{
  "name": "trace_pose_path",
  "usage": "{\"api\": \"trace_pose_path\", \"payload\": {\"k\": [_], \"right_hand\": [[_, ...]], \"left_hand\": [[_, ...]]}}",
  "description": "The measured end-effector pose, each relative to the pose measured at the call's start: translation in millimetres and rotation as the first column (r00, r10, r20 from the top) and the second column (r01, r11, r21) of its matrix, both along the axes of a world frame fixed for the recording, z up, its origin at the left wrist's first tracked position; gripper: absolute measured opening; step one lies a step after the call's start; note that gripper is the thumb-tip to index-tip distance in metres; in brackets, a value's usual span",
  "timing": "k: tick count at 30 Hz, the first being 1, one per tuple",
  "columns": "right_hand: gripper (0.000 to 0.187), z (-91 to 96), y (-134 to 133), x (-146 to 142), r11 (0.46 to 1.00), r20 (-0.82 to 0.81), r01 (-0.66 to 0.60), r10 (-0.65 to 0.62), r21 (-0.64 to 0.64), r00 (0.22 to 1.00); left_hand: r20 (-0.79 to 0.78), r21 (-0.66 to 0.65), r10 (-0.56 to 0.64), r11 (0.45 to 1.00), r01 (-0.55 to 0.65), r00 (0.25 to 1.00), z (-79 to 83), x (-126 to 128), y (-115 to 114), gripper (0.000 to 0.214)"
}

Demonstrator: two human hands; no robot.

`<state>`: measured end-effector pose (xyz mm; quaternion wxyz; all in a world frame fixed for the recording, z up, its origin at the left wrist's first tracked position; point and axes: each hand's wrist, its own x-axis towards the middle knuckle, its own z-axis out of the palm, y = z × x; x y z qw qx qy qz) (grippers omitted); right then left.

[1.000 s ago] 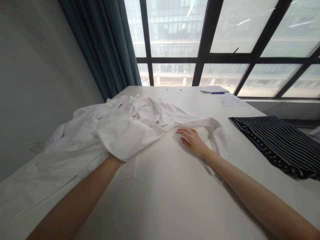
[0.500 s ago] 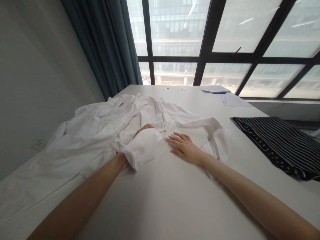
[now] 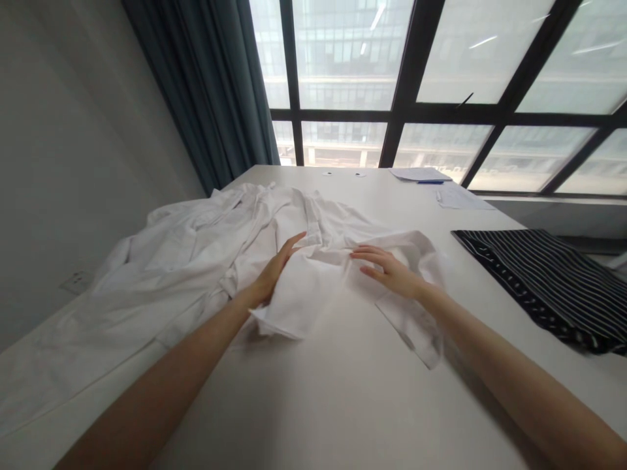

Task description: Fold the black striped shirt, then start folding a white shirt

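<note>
A white shirt [image 3: 215,245] lies spread and wrinkled over the left and middle of the table. Its collar-like flap [image 3: 308,287] stands partly raised between my hands, with one pointed corner hanging toward me. My left hand [image 3: 274,271] rests along the left side of that flap, fingers stretched forward; its thumb is hidden. On the other side, my right hand [image 3: 389,269] lies on the cloth with its fingers out and slightly apart. Below the right wrist another end of the fabric slants toward the near right. Neither hand is closed round the cloth.
A black and white striped cloth [image 3: 553,281] hangs over the right side of the white table [image 3: 313,418]. Papers [image 3: 421,174] and a blue pen [image 3: 430,182] sit at the far right. Behind are a dark blue curtain [image 3: 210,85] and large windows.
My left hand has come out from under the flap, which now lies to its right. My right hand has moved slightly right and away from me, and the fabric end below it has spread.
</note>
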<state>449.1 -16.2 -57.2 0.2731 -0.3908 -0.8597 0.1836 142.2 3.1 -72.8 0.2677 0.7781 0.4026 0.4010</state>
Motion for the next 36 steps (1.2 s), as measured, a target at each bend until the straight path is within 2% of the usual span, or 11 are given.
{"api": "trace_pose_path", "payload": {"k": [2,4,8,12,15,19,22,26,30,34,36], "right_hand": [[0.040,5.4,8,18,0.997,-0.054,0.075,-0.077,-0.031,0.996],[0.043,10.6,13,37,0.984,-0.098,0.165,-0.172,-0.072,0.980],[0.051,22.8,17,71,0.951,-0.122,0.271,-0.290,-0.150,0.949],[0.052,31.4,15,87,0.905,-0.030,0.319,-0.341,-0.281,0.940],[0.041,27.8,16,82,0.909,-0.020,0.314,-0.332,-0.274,0.943],[0.032,9.0,20,61,0.929,-0.087,0.259,-0.291,-0.266,0.953],[0.032,-6.2,22,47,0.884,-0.180,0.343,-0.411,-0.317,0.894],[0.017,-14.1,25,40,0.844,-0.298,0.413,-0.514,-0.341,0.805],[0.018,-3.9,25,43,0.846,-0.388,0.352,-0.504,-0.401,0.771],[0.023,16.7,19,47,0.852,-0.481,0.237,-0.469,-0.467,0.741],[0.025,27.0,15,52,0.861,-0.483,0.212,-0.446,-0.463,0.754]], "left_hand": [[-0.009,0.016,-0.092,0.996,0.092,0.996,-0.8,0,-3,0.062],[-0.070,0.070,-0.158,0.984,0.163,0.985,-1.1,0,-4,0.061],[-0.352,0.150,-0.108,0.974,0.170,0.930,-2.1,2,-3,0.047],[-0.545,0.167,-0.067,0.968,0.187,0.836,-3.5,7,-5,0.047],[-0.599,0.158,-0.054,0.970,0.184,0.799,-3.4,8,-6,0.046],[-0.619,0.149,-0.053,0.972,0.183,0.783,-3.0,8,-5,0.043],[-0.623,0.150,-0.056,0.971,0.189,0.781,-2.9,7,-5,0.043],[-0.620,0.150,-0.057,0.971,0.189,0.783,-2.4,8,-6,0.042],[-0.615,0.157,-0.050,0.970,0.185,0.787,-2.1,9,-7,0.041],[-0.612,0.156,-0.055,0.970,0.188,0.789,-1.9,9,-7,0.040],[-0.609,0.156,-0.055,0.970,0.188,0.791,-1.8,9,-7,0.041]]}}
